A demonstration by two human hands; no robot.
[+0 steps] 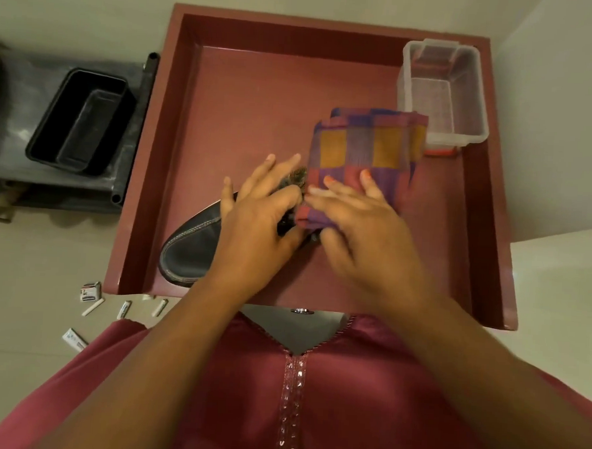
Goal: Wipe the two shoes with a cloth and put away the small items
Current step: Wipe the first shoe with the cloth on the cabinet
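Black loafer (197, 250) lies in the maroon tray (142, 182), left hand (260, 229) grip curled round its heel end; right hand (353, 224) presses the checked cloth (363, 152), fingers flat (some blur). Hold the shoe firm, wipe heel-to-toe.

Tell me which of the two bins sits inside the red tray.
The clear bin, in the tray's far right corner. The black bin sits outside it, on the grey shelf to the left.
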